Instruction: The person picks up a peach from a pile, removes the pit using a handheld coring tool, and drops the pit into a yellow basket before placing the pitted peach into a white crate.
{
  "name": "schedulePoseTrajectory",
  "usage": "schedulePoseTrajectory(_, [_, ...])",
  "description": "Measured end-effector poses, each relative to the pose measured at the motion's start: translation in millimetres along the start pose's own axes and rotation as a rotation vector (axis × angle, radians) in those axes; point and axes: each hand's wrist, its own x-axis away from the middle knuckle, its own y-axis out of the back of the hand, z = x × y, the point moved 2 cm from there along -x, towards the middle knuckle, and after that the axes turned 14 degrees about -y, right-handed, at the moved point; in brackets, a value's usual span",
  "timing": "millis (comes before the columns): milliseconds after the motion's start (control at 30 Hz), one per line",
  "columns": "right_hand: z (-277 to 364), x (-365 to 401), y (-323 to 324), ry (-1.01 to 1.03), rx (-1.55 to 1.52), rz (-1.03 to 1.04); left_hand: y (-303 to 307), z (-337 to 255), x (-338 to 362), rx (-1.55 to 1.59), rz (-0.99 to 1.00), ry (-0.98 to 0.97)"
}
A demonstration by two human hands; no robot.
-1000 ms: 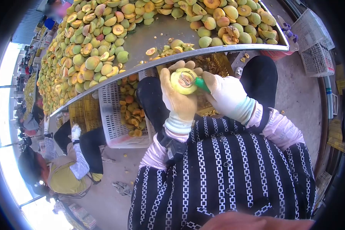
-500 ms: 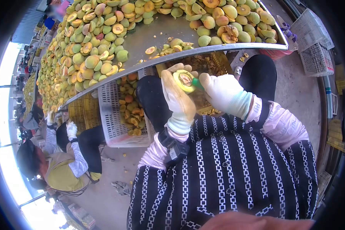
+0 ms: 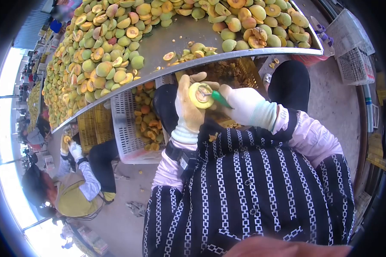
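My left hand (image 3: 187,105), in a white glove with a tan palm, is closed around a peach half (image 3: 196,101). The cut face with the brownish pit area is turned up. My right hand (image 3: 246,105), also gloved, grips the green handle (image 3: 220,99) of a small pitting tool. The tool's tip is at the middle of the cut face; its exact shape is hidden. Both hands are in front of the metal table's edge (image 3: 176,71), above a yellow crate (image 3: 249,70) with peach scraps in it.
Whole and halved peaches (image 3: 103,68) are heaped on the table. Below it, at left, stands a white crate (image 3: 125,128) of peach halves. A co-worker (image 3: 75,192) sits at left beside yellow crates (image 3: 94,128). White crates (image 3: 355,64) are stacked at right.
My left hand and the peach half have moved slightly left and down, the cut face now turned more upward. My right hand has followed with the tool. The co-worker's hands have shifted lower.
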Motion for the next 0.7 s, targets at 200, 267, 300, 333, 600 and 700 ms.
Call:
schedulePoseTrajectory(200, [-16,-6,5,-0.058,-0.462,-0.046,9,6,-4,0.456,0.088,0.225])
schedulePoseTrajectory(267, [-19,-8,5,-0.097,-0.503,-0.059,1,5,-2,0.482,0.121,0.199])
schedulePoseTrajectory(300, [-18,-7,5,-0.048,-0.500,-0.101,-2,2,-1,0.635,0.237,0.228])
schedulePoseTrajectory(333, [-18,-7,2,-0.048,-0.500,-0.105,-4,3,0,0.635,0.241,0.228])
schedulePoseTrajectory(600, [-16,5,8,0.180,-0.420,-0.258,14,14,-2,0.669,-0.007,0.131])
schedulePoseTrajectory(700, [-11,12,16,0.088,0.022,-0.268,8,11,3,0.508,-0.021,0.118])
